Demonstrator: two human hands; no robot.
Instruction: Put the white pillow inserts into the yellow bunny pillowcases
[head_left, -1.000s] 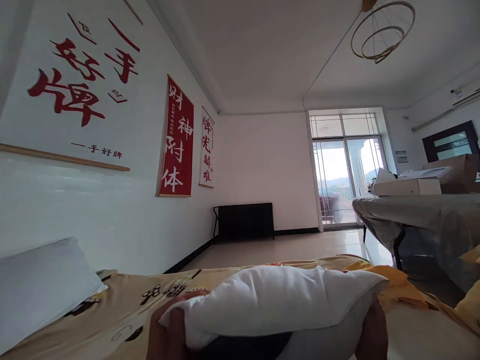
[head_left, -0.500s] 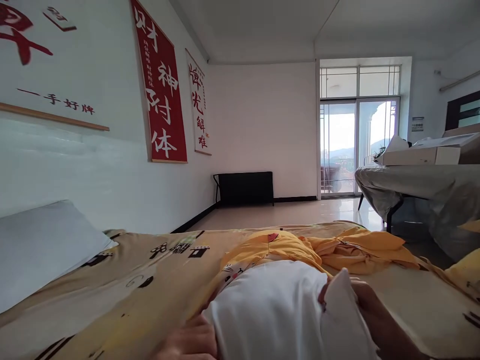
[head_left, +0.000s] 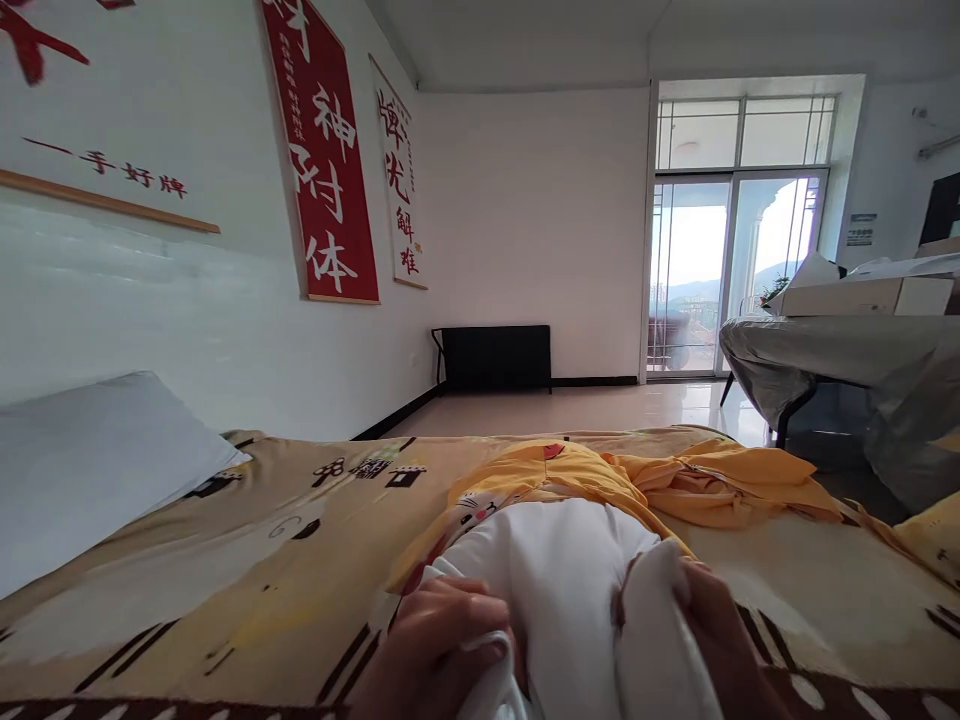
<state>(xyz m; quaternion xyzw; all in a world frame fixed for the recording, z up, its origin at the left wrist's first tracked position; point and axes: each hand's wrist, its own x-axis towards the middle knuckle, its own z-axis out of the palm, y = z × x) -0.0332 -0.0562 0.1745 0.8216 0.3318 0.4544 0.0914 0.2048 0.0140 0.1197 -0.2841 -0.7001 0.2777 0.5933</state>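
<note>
A white pillow (head_left: 562, 590) lies in front of me on the bed, its far end tucked inside a yellow patterned pillowcase (head_left: 547, 475). My left hand (head_left: 439, 650) is closed on the pillow's near left edge, fingers curled into the white cloth. My right hand (head_left: 716, 630) grips the pillow's near right corner, partly hidden by a fold of it. The rest of the yellow pillowcase (head_left: 720, 480) lies crumpled beyond the pillow.
The bed carries a tan cartoon-print sheet (head_left: 247, 560). A second white pillow (head_left: 90, 465) leans at the left by the wall. A covered table (head_left: 847, 370) with boxes stands at the right. A black bench (head_left: 491, 357) sits by the far wall, beside glass doors (head_left: 720, 270).
The pillow came down from in front of me onto the bed and its far end went into the yellow pillowcase. My view has dropped and both hands have moved to the near edge.
</note>
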